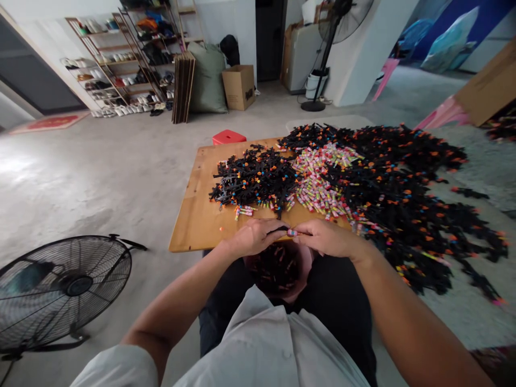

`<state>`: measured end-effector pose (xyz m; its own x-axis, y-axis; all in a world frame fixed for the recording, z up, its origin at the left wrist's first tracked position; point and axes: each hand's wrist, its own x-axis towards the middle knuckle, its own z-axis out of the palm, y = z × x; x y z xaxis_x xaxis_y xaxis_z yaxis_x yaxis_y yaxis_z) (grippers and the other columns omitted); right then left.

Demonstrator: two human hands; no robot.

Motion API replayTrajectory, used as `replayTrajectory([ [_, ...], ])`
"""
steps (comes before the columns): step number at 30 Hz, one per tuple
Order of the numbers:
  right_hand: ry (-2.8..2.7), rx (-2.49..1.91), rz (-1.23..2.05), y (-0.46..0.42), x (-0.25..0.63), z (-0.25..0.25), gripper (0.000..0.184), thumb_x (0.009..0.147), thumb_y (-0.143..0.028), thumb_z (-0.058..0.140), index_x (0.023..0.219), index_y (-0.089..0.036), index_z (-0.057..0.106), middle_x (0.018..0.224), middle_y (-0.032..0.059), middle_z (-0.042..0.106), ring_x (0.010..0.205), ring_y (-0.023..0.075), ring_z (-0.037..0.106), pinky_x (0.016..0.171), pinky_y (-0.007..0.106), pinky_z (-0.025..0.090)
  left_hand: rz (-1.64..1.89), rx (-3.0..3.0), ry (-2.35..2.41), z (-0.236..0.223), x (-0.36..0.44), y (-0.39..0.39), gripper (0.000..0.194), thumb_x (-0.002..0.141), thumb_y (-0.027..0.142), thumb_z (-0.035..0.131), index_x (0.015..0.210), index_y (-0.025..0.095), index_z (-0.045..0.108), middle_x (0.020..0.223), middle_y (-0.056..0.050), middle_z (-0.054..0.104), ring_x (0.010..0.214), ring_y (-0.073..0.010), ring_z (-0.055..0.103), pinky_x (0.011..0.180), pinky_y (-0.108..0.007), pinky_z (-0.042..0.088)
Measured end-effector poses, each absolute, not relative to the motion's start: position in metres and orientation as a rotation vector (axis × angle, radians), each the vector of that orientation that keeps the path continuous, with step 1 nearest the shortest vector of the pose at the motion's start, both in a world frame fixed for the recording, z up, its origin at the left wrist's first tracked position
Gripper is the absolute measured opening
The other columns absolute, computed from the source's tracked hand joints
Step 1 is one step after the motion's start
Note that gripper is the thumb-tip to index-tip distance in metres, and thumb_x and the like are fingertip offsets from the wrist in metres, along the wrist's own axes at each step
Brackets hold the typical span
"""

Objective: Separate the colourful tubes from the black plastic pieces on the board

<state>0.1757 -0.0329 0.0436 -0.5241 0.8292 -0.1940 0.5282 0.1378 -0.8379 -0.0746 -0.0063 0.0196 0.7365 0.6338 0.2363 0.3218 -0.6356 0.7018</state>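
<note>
Pinching a small striped cylinder point(292, 233) at the front edge of the wooden table point(188, 215), your right hand point(328, 237) is closed at thumb and fingertips. Your left hand point(255, 235), likewise nearly closed, grips a dark slender piece point(279, 229); your fingers hide whether the two parts touch. For good handling, brace the dark piece with the left, line both parts up, and press gently from the right; a tilted part would probably slip. Below the table's front edge sits a pink basin point(307, 269) of dark pieces. On the table's left half lie black parts point(258, 176); right of its middle, loose cylinders point(318, 191). Left of the table stands a floor fan point(78, 286).
</note>
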Motion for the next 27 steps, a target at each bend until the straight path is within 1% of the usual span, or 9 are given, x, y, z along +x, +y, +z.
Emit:
replayTrajectory([
  [4, -2.118, -1.332, 1.342, -0.032, 0.177, 0.043, 0.042, 0.096, -0.058, 0.060, 0.083, -0.021, 0.073, 0.056, -0.0036, 0.058, 0.054, 0.0149, 0.053, 0.055, 0.025, 0.036, 0.625, 2.213, 0.658, 0.023, -0.074, -0.005, 0.033, 0.107, 0.037, 0.051, 0.121, 0.018, 0.073, 0.113, -0.011, 0.077, 0.100, -0.0219, 0.073, 0.090, -0.031, 0.055],
  [11, -2.067, -1.263, 1.464, -0.031, 0.180, 0.041, 0.045, 0.096, -0.062, 0.059, 0.083, -0.020, 0.070, 0.056, -0.0040, 0.057, 0.050, 0.0131, 0.050, 0.050, 0.025, 0.032, 0.528, 2.128, 0.655, 0.028, -0.077, -0.002, 0.031, 0.106, 0.038, 0.052, 0.118, 0.018, 0.073, 0.100, -0.007, 0.077, 0.090, -0.0194, 0.071, 0.080, -0.027, 0.052],
  [14, -2.061, -1.247, 1.475, -0.030, 0.180, 0.041, 0.045, 0.097, -0.062, 0.058, 0.087, -0.020, 0.072, 0.055, -0.0047, 0.056, 0.050, 0.0134, 0.050, 0.052, 0.025, 0.034, 0.493, 2.143, 0.665, 0.028, -0.079, -0.002, 0.031, 0.106, 0.039, 0.052, 0.116, 0.019, 0.073, 0.095, -0.005, 0.076, 0.085, -0.0182, 0.070, 0.077, -0.026, 0.051],
  [18, -2.088, -1.278, 1.449, -0.030, 0.179, 0.042, 0.043, 0.098, -0.060, 0.058, 0.096, -0.021, 0.076, 0.053, -0.0050, 0.056, 0.051, 0.0142, 0.051, 0.055, 0.026, 0.037, 0.453, 2.172, 0.670, 0.029, -0.079, -0.003, 0.030, 0.106, 0.040, 0.052, 0.113, 0.020, 0.073, 0.090, -0.005, 0.075, 0.082, -0.0178, 0.069, 0.076, -0.026, 0.051],
  [20, -2.106, -1.277, 1.457, -0.029, 0.179, 0.043, 0.043, 0.098, -0.059, 0.058, 0.094, -0.020, 0.076, 0.054, -0.0046, 0.056, 0.051, 0.0138, 0.051, 0.055, 0.026, 0.035, 0.413, 2.198, 0.676, 0.029, -0.077, -0.006, 0.030, 0.107, 0.038, 0.049, 0.110, 0.020, 0.073, 0.088, -0.005, 0.075, 0.080, -0.0173, 0.069, 0.075, -0.025, 0.050],
  [22, -2.116, -1.271, 1.496, -0.028, 0.180, 0.043, 0.045, 0.097, -0.060, 0.059, 0.086, -0.018, 0.072, 0.053, -0.0042, 0.055, 0.050, 0.0127, 0.049, 0.052, 0.025, 0.033, 0.376, 2.253, 0.685, 0.029, -0.075, -0.010, 0.029, 0.107, 0.037, 0.048, 0.106, 0.019, 0.071, 0.087, -0.005, 0.074, 0.079, -0.0167, 0.069, 0.074, -0.025, 0.049],
  [24, -2.107, -1.273, 1.580, -0.026, 0.182, 0.041, 0.048, 0.095, -0.063, 0.060, 0.080, -0.018, 0.068, 0.053, -0.0042, 0.053, 0.048, 0.0114, 0.046, 0.049, 0.025, 0.029, 0.353, 2.299, 0.693, 0.028, -0.073, -0.013, 0.028, 0.107, 0.035, 0.049, 0.101, 0.018, 0.070, 0.087, -0.005, 0.073, 0.079, -0.0163, 0.069, 0.073, -0.024, 0.048],
  [27, -2.023, -1.263, 1.719, -0.026, 0.184, 0.035, 0.049, 0.093, -0.064, 0.063, 0.078, -0.018, 0.063, 0.052, -0.0054, 0.050, 0.045, 0.0101, 0.044, 0.045, 0.024, 0.028, 0.331, 2.257, 0.673, 0.026, -0.071, -0.016, 0.027, 0.108, 0.033, 0.049, 0.099, 0.017, 0.068, 0.086, -0.005, 0.074, 0.078, -0.0150, 0.069, 0.073, -0.023, 0.048],
])
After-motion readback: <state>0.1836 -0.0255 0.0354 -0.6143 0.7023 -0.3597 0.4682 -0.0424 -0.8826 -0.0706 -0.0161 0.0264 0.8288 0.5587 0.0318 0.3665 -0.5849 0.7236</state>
